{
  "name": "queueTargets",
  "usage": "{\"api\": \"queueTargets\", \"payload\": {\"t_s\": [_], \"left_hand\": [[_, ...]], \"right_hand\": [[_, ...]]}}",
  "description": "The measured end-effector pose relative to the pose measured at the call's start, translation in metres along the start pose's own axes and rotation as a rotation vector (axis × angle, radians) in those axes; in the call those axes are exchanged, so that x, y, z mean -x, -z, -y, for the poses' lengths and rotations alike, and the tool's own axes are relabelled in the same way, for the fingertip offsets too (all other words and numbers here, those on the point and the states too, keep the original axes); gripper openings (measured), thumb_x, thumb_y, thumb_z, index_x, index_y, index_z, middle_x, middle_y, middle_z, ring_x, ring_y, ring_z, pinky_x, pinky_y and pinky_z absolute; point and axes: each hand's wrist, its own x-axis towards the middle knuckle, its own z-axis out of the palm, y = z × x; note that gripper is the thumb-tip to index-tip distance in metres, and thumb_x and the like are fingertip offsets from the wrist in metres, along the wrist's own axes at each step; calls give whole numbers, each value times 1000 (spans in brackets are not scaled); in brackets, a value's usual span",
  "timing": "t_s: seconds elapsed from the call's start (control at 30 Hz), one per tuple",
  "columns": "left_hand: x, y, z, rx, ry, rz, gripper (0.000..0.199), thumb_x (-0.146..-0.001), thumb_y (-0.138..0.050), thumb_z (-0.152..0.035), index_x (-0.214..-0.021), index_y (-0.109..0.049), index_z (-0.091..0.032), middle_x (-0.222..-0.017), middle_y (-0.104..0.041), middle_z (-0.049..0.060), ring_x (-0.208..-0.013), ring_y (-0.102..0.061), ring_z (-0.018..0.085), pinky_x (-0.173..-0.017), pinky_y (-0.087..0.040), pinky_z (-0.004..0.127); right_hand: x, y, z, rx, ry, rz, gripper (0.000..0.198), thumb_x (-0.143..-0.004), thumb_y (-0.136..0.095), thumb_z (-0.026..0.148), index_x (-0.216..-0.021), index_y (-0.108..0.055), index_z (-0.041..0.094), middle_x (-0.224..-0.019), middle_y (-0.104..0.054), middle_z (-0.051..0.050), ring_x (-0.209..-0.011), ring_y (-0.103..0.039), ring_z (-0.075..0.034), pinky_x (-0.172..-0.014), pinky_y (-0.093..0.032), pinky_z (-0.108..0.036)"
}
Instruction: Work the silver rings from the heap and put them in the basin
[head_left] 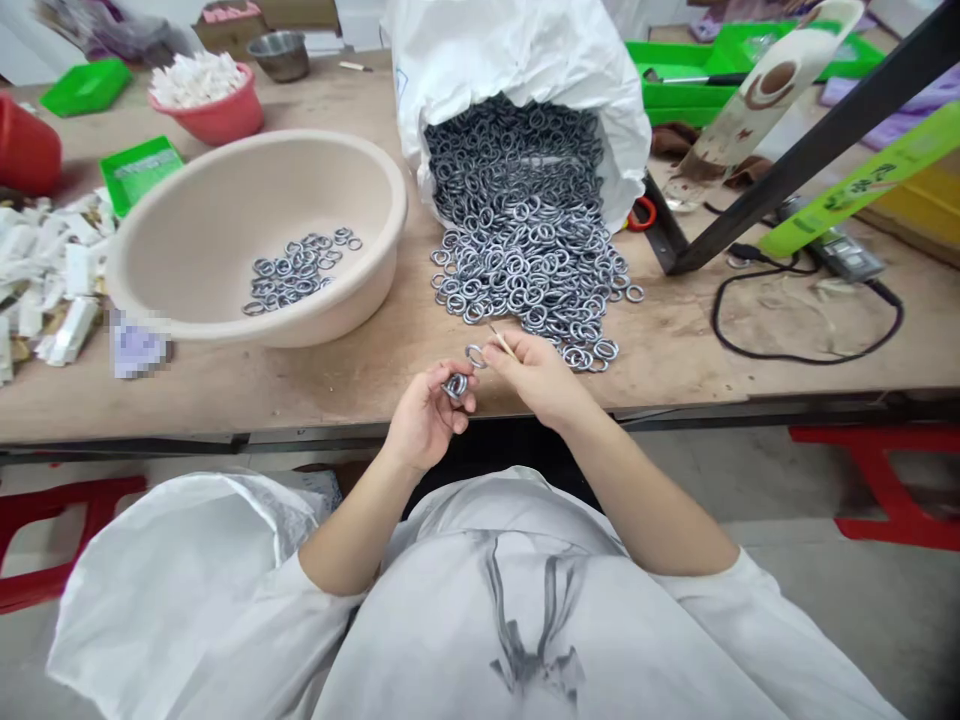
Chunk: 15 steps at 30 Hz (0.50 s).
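Several grey metal rings (455,385) are held in the curled fingers of my left hand (424,415), just over the table's front edge. My right hand (541,375) pinches a thin pale stick (505,345) with a dark tip. Beside those fingertips is a single ring (475,356); whether the right hand grips it I cannot tell. Just beyond my hands, a heap of loose rings (536,265) spills out of a white sack (517,50) lying on its side. To the left, a large beige basin (187,325) has a small batch of rings (292,272) on its bottom.
White pieces (71,290) lie piled at the far left, near a green tray (139,170) and a red bowl (217,120). At right, a dark metal bar (795,150) slants over the table near a black cable (810,357). A white bag (172,590) hangs below left.
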Motion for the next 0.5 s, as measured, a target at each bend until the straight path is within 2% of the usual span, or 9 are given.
{"api": "queueTargets", "payload": {"t_s": [0.03,0.1,0.2,0.3,0.37,0.5], "left_hand": [[-1,-2,3,-18,-19,4,35,-72,-71,-44,-89,-61,-15,-78,-60,0,-55,-54,8,-34,-34,15],[-4,-6,10,-69,-74,0,37,-76,-73,-49,-87,-58,-17,-74,-56,-2,-51,-49,6,-34,-29,14],[-5,-8,19,-123,-139,10,41,-78,-74,-53,-80,-54,-18,-65,-48,-6,-46,-38,3,-35,-22,12],[-3,-7,22,-141,-156,55,44,-78,-73,-55,-74,-52,-17,-59,-42,-7,-44,-30,2,-37,-20,13],[0,-8,20,-144,-137,85,45,-78,-73,-55,-71,-52,-16,-57,-40,-6,-43,-27,2,-38,-18,14],[6,-12,13,-124,-100,124,46,-79,-71,-53,-64,-47,-16,-54,-39,-6,-42,-26,2,-38,-17,16]], "right_hand": [[7,-5,1,-189,-27,32,36,-88,-62,54,-81,-59,18,-70,-61,0,-61,-56,-13,-61,-44,-26],[17,-16,3,-422,-76,43,43,-80,-68,61,-79,-56,20,-61,-54,4,-49,-48,-9,-50,-40,-24],[25,-26,1,-512,-81,-29,43,-76,-73,60,-78,-54,21,-59,-51,6,-47,-46,-9,-47,-40,-23],[26,-26,-3,-437,-2,-130,42,-73,-78,56,-88,-58,22,-75,-60,3,-64,-55,-11,-60,-48,-25],[25,-22,-5,-335,55,-157,42,-76,-75,57,-95,-61,22,-84,-62,1,-73,-57,-13,-68,-49,-26],[28,-10,-2,12,182,-172,39,-91,-56,59,-88,-61,20,-74,-59,1,-67,-52,-13,-63,-41,-27]]}}
